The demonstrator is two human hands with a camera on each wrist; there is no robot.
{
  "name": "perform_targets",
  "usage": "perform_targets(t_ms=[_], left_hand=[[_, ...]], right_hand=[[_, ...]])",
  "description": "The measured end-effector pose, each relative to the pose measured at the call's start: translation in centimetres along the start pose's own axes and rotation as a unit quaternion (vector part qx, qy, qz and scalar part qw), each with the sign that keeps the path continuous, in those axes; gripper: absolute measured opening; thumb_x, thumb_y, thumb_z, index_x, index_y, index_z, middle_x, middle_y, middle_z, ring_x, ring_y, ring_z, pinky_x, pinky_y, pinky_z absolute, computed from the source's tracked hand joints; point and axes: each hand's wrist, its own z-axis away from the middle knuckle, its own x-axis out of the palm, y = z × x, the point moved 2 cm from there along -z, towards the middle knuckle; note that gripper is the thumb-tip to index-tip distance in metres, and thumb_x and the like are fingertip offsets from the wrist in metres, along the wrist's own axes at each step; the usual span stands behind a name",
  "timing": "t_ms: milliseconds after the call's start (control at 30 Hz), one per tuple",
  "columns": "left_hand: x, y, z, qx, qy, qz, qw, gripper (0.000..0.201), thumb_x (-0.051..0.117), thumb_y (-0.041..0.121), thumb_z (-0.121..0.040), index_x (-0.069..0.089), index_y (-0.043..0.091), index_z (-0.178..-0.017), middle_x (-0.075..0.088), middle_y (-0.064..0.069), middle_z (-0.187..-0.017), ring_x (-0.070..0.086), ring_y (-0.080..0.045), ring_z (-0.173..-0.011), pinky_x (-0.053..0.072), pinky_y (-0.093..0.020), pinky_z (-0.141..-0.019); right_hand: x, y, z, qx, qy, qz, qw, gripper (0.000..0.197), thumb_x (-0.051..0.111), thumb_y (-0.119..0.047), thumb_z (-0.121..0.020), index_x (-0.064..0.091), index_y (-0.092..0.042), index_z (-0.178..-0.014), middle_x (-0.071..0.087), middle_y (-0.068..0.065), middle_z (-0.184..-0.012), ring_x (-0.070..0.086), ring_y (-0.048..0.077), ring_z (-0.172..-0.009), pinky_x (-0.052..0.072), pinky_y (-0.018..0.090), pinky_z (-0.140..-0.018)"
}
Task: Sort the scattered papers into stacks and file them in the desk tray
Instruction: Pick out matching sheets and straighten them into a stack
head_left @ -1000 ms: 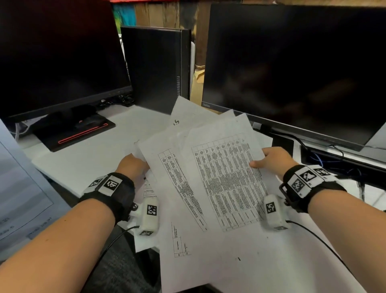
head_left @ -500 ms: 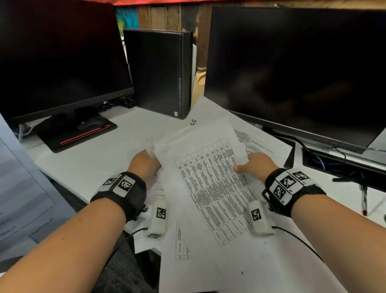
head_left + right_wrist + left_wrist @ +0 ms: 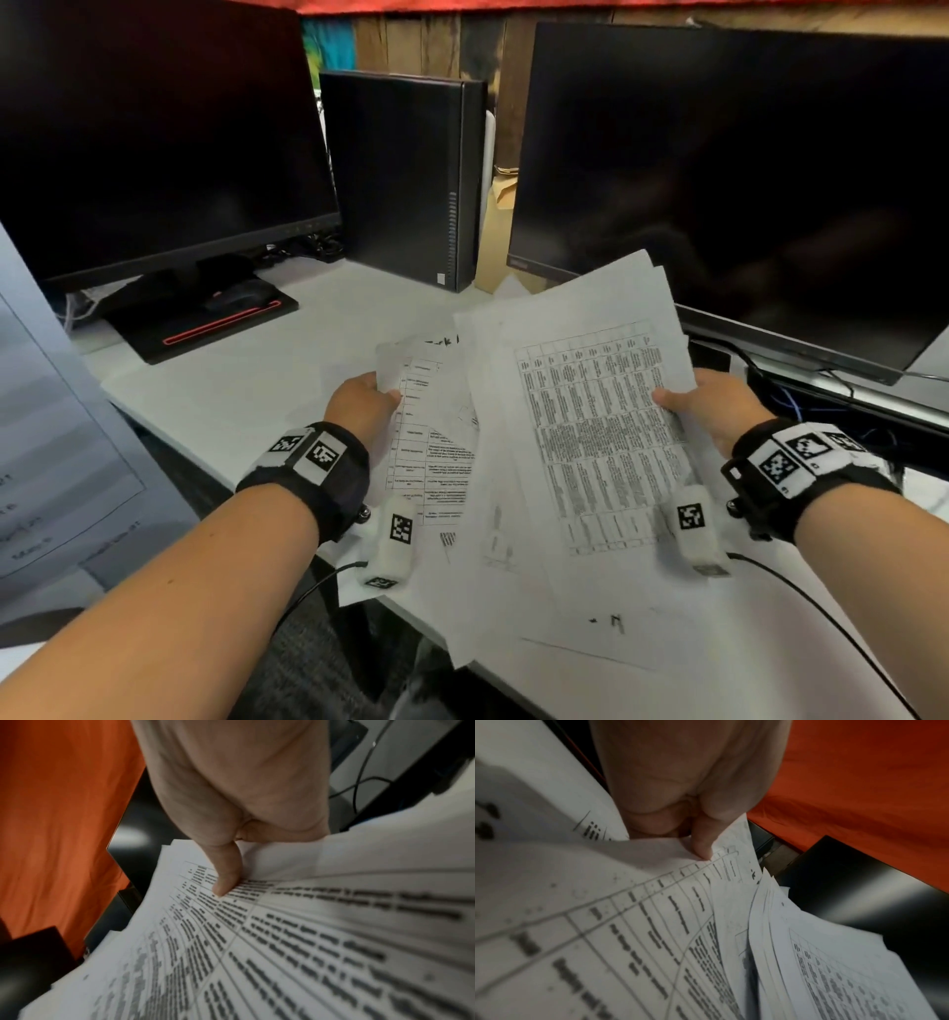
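White printed papers (image 3: pixel 590 437) fill the middle of the head view, lifted off the desk (image 3: pixel 246 370) and split between two hands. The right hand (image 3: pixel 719 406), at about 3 o'clock of the bundle, pinches the thicker sheaf with its thumb on top of the dense table print; the right wrist view shows that thumb (image 3: pixel 227 874) pressed down on the top sheet with the fingers hidden beneath. The left hand (image 3: pixel 359 406), at about 9 o'clock, pinches a thinner set of sheets (image 3: pixel 431 426) by their edge, thumb (image 3: pixel 703 839) on top as the left wrist view shows, fingers again hidden under the paper.

Half a second ago both hands held one overlapping fan low over the desk, close together. Now they have drawn apart and risen, and the fan has opened into a left-hand lot and a right-hand lot that overlap only near the middle. I read this as the sorting step proper beginning: the papers are being divided into stacks, with nothing yet squared up or filed.

No desk tray shows in any view, so I cannot tell where it stands or what lies in it. More loose sheets (image 3: pixel 590 616) lie on the desk at 6 o'clock under the lifted bundle, so gathering seems unfinished. Two dark monitors (image 3: pixel 154 154) and a black computer case (image 3: pixel 405 174) stand from 10 to 2 o'clock
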Motion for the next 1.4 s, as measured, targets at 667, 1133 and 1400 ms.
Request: perform_targets(t_ms=[667, 1133, 1400], left_hand=[[-1.3, 1.0, -0.4, 0.006, -0.102, 0.132, 0.986, 0.028, 0.047, 0.001, -0.092, 0.060, 0.014, -0.071, 0.052, -0.007, -0.069, 0.045, -0.020, -0.071, 0.038, -0.030, -0.066], [-1.5, 0.7, -0.9, 0.050, -0.020, 0.044, 0.998, 0.019, 0.046, 0.011, -0.098, 0.059, 0.015, -0.111, 0.062, 0.008, -0.083, 0.056, -0.002, -0.069, 0.038, -0.003, -0.038], [-1.2, 1.4, -1.3, 0.076, -0.022, -0.076, 0.994, 0.029, 0.047, 0.024, -0.098, 0.061, 0.015, -0.122, 0.063, -0.004, -0.115, 0.055, -0.018, -0.104, 0.039, -0.027, -0.087]], right_hand=[[-0.4, -4.2, -3.3, -0.105, -0.086, 0.267, 0.954, 0.018, 0.077, -0.023, -0.078, 0.064, -0.027, -0.091, 0.066, -0.010, -0.087, 0.063, 0.015, -0.088, 0.044, 0.029, -0.072], [-1.6, -4.0, -3.2, -0.108, -0.004, 0.256, 0.961, 0.025, 0.065, -0.025, -0.089, 0.061, -0.011, -0.110, 0.060, -0.001, -0.079, 0.055, 0.015, -0.069, 0.040, 0.028, -0.061], [-3.0, -5.7, -0.8, -0.181, -0.038, 0.253, 0.950, 0.032, 0.074, -0.020, -0.080, 0.062, -0.023, -0.110, 0.063, -0.013, -0.085, 0.059, 0.006, -0.078, 0.045, 0.027, -0.071]])
